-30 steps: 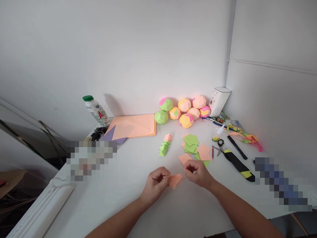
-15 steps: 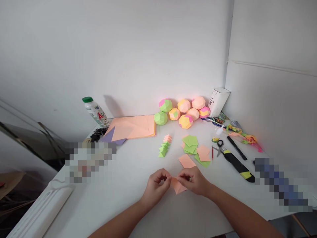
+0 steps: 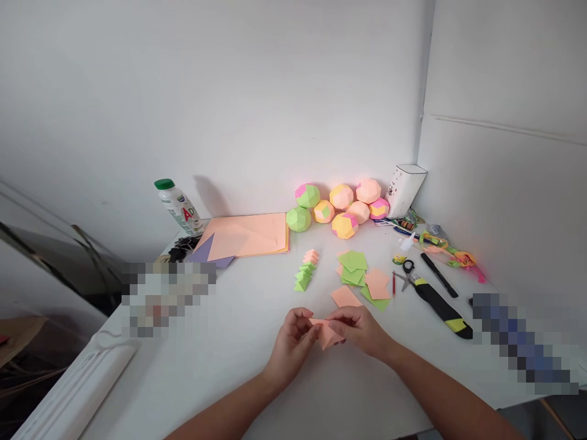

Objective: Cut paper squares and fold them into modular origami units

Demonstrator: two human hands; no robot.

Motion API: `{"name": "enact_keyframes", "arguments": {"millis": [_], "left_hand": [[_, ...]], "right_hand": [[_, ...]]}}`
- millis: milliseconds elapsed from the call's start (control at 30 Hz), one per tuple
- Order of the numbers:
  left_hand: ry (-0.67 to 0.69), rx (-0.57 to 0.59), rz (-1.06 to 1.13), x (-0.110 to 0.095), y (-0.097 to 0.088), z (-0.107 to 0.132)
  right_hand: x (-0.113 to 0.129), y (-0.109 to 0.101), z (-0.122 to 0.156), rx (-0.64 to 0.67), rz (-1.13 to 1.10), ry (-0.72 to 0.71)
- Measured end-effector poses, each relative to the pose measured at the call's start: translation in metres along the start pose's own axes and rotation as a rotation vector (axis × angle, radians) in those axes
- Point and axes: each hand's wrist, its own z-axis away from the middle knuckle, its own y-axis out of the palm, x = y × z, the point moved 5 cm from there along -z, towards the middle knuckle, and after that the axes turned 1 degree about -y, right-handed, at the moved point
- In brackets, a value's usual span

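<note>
Between my two hands, just above the near part of the white table, is a folded piece of peach paper with a point toward me. My left hand pinches its left corner between thumb and fingers. On the other side my right hand grips the right part, its thumb lying over the paper. Beyond them lie loose peach and green paper squares, with one peach square closest to my right hand. Small folded green and peach paper units stand in a row farther left.
Several multicoloured paper balls sit against the wall. A peach paper stack and a tilted white bottle are at back left. Scissors, a black-and-yellow utility knife and a black pen-like stick lie right.
The peach paper has shifted slightly up and its folds show differently. My right thumb now lies farther over it, and my left fingers have moved a little.
</note>
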Motion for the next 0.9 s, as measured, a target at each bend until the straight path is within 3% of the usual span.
{"name": "enact_keyframes", "arguments": {"millis": [167, 333, 500, 633, 900], "left_hand": [[-0.023, 0.006, 0.070, -0.001, -0.001, 0.000], [-0.032, 0.042, 0.132, -0.001, -0.002, 0.002], [0.000, 0.073, 0.155, -0.003, 0.000, 0.002], [-0.057, 0.118, 0.122, -0.001, 0.003, 0.002], [-0.071, 0.086, 0.122, 0.004, -0.001, -0.002]], "right_hand": [[-0.010, -0.002, -0.004, 0.047, -0.214, 0.123], [-0.014, -0.001, -0.004, 0.072, -0.357, 0.119], [-0.008, -0.002, -0.004, 0.027, -0.328, 0.057], [-0.004, -0.002, -0.004, 0.020, -0.319, -0.013], [-0.003, -0.005, -0.001, -0.056, -0.117, -0.103]]}}
